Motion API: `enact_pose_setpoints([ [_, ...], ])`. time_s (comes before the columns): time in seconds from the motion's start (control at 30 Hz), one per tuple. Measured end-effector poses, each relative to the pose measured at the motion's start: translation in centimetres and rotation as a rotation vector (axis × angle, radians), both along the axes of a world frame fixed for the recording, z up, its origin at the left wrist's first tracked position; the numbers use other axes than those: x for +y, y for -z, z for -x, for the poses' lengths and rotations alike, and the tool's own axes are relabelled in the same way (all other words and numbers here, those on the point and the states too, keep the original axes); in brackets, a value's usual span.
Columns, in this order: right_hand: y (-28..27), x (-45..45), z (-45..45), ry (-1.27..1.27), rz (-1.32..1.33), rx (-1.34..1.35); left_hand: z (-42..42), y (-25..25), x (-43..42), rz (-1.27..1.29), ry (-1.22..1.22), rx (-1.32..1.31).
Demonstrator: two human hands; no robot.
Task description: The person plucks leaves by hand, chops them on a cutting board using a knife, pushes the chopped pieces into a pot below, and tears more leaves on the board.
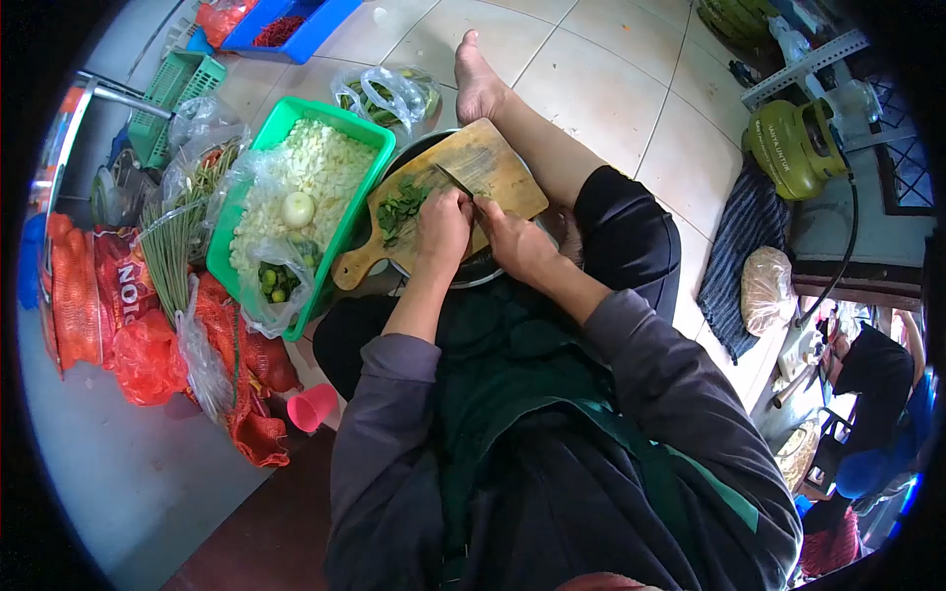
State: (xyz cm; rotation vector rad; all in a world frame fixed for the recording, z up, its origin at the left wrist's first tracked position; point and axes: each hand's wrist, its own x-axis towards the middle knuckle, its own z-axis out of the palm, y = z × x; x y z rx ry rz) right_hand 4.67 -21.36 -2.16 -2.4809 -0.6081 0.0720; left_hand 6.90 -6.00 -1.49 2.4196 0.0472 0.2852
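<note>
A wooden cutting board with a handle rests over a round basin in front of me. Chopped green leaves lie on its left half. My right hand is closed round a knife, whose dark blade points up and left across the board. Close beside it, my left hand has its fingers curled together near the blade, at the edge of the leaves. Whatever those fingers pinch is hidden.
Left of the board stands a green tray of chopped pale vegetables, with a whole peeled onion and a bag of small green fruits. Long beans, red net sacks and a pink cup lie farther left. A gas cylinder stands right.
</note>
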Motion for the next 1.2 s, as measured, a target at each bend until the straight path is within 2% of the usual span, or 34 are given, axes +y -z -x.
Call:
enact_pose_setpoints([
  [0.17, -0.6, -1.9, 1.8, -0.024, -0.132, -0.091, 0.3, 0.2, -0.1, 0.017, -0.025, -0.046],
  [0.37, -0.7, -0.6, 1.6, 0.02, 0.115, 0.096, -0.1, 0.5, 0.0, -0.015, -0.018, -0.004],
  [0.57, -1.7, -0.5, 0.2, 0.002, -0.045, 0.095, 0.4, -0.3, -0.2, -0.008, -0.037, -0.04],
  [0.67, -2.2, -1.9, 2.1, 0.002, -0.008, 0.1, 0.6, 0.4, -0.1, -0.012, -0.044, -0.051],
  [0.87, 0.5, -0.8, 1.8, 0.013, 0.04, -0.001, 0.4, 0.3, -0.1, 0.0, -0.011, -0.053],
  [1.07, -1.1, -0.9, 1.2, 0.007, -0.107, -0.017, 0.4, 0.5, 0.1, 0.002, -0.012, -0.123],
  [1.2, -0.9, -1.8, 2.7, 0.024, -0.084, 0.027, 0.5, 1.0, -0.1, -0.015, -0.028, -0.119],
])
